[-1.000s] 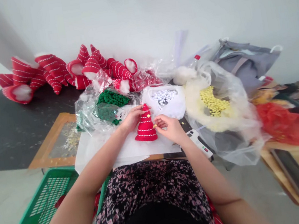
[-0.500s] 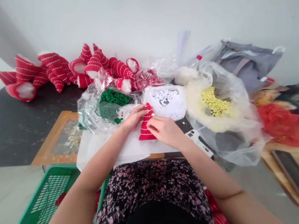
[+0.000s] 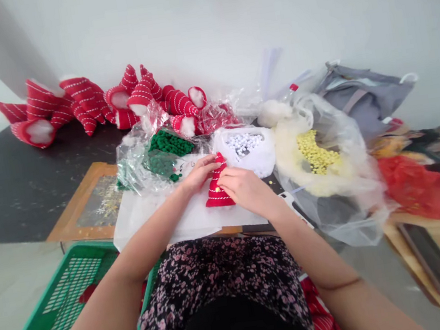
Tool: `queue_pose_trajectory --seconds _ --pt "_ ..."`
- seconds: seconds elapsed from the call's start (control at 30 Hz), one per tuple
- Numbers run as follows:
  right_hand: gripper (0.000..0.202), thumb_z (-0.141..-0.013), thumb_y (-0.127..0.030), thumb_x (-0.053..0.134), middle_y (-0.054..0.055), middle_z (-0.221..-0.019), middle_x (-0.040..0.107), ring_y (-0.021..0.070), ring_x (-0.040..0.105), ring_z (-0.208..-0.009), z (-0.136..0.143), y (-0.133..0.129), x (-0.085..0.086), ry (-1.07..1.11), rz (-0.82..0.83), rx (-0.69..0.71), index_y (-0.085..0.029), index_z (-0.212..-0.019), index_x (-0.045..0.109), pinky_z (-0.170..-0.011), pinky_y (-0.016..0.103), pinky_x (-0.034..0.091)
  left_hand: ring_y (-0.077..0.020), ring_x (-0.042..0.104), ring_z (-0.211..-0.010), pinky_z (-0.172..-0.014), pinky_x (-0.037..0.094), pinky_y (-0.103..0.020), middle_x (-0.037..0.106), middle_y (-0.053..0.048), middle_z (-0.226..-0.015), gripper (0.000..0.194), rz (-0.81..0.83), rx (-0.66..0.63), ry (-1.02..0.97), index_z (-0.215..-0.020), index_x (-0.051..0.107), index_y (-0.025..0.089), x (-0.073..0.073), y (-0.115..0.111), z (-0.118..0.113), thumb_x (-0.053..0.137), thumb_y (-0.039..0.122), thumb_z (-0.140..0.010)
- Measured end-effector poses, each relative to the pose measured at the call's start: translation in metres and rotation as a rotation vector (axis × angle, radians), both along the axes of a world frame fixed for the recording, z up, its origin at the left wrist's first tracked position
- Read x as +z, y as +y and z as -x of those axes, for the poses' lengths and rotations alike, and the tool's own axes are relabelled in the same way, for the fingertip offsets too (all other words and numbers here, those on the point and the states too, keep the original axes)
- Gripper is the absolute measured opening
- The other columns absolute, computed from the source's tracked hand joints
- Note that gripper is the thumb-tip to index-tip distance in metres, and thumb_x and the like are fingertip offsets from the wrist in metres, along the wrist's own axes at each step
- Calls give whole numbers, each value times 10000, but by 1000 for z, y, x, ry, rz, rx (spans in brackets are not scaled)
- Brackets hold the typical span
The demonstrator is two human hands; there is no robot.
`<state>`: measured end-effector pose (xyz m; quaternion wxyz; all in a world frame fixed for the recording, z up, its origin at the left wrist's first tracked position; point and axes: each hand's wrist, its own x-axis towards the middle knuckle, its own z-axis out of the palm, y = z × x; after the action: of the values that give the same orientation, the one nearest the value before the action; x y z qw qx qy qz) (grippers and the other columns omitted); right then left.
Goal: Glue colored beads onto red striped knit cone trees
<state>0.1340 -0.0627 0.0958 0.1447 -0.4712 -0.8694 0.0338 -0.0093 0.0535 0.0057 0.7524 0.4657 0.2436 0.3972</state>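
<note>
A small red cone (image 3: 217, 199) with white stripes, knitted in look, lies on white paper (image 3: 186, 214) with its tip pointing away from me. My left hand (image 3: 200, 173) holds it near the tip from the left, fingers bent over the fabric. From the right, my right hand (image 3: 243, 186) reaches over the cone with its fingertips pinched together; what they grip is hidden. Just below those fingertips a yellow pom-pom (image 3: 218, 189) rests against the cone's front.
Bags of green pom-poms (image 3: 169, 143), white pom-poms (image 3: 245, 144) and yellow pom-poms (image 3: 319, 153) surround the work spot. Stuffed red striped cones (image 3: 82, 100) are piled at the back left. A green basket (image 3: 54, 300) stands low at left; a grey bag (image 3: 357, 89) lies back right.
My right hand has shifted slightly up along the cone. The yellow pom-pom seen near the tip is now out of sight, and one shows lower down. My left hand stays in place.
</note>
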Motion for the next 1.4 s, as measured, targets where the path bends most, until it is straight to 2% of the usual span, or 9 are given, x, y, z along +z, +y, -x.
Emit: queue_pose_trajectory --seconds 0.17,0.3,0.4,0.63,0.8,0.97,1.07,1.17,1.4 --pt "293 -1001 -21 568 95 -956 732 246 686 -934 13 3 -7 -55 58 17 -179 -822 737 -875 362 577 -172 648 -764 -776 480 -313 734 -20 -821 280 -4 11 -2 -889 757 168 1 -1 1 887 286 -671" --pt "231 -998 -62 602 88 -1051 777 234 724 -935 -22 6 -7 90 37 -125 -196 -965 786 -878 354 564 -195 688 -801 -787 509 -320 772 -53 -884 333 53 13 7 -942 787 159 0 2 2 891 269 -646" --pt "227 -905 -18 669 84 -933 802 255 740 -855 -57 16 -14 59 113 -281 -199 -900 806 -814 354 548 -205 706 -811 -794 525 -325 784 -74 -902 336 77 1 2 -965 797 153 -1 3 3 879 266 -660" --pt "288 -920 -18 599 126 -1035 840 277 761 -987 -80 87 -30 3 76 -468 -184 -959 831 -913 343 538 -195 719 -794 -805 543 -320 793 -66 -896 338 116 -3 -20 -955 788 147 -4 4 3 897 266 -658" --pt "196 -826 6 682 130 -865 827 286 762 -913 -74 120 -35 -52 201 -504 -149 -804 799 -871 329 545 -198 724 -779 -789 540 -316 799 -56 -879 384 166 21 -25 -966 790 155 -3 2 5 911 270 -620" --pt "148 -938 -105 679 105 -999 833 254 770 -923 -74 80 -18 79 158 -480 -167 -1015 789 -888 334 567 -196 713 -758 -780 533 -317 793 -60 -847 371 198 22 -42 -955 802 145 -3 1 5 908 263 -620" --pt "46 -947 -182 739 32 -895 812 202 749 -787 -61 38 -14 394 183 -228 -214 -953 771 -785 303 587 -193 707 -776 -789 525 -310 798 -63 -872 329 189 29 -47 -938 807 149 -4 1 5 897 249 -637" --pt "85 -952 -149 738 24 -894 802 183 735 -762 -44 10 -20 488 153 -67 -223 -921 767 -761 298 585 -199 707 -802 -819 526 -323 803 -65 -910 309 192 32 -47 -946 809 154 -5 1 5 887 236 -659" --pt "115 -950 -115 736 72 -966 811 221 765 -860 -42 10 -38 482 108 6 -206 -952 807 -800 342 614 -202 706 -814 -844 525 -335 800 -53 -904 302 219 32 -56 -949 801 156 -10 2 5 886 223 -667"
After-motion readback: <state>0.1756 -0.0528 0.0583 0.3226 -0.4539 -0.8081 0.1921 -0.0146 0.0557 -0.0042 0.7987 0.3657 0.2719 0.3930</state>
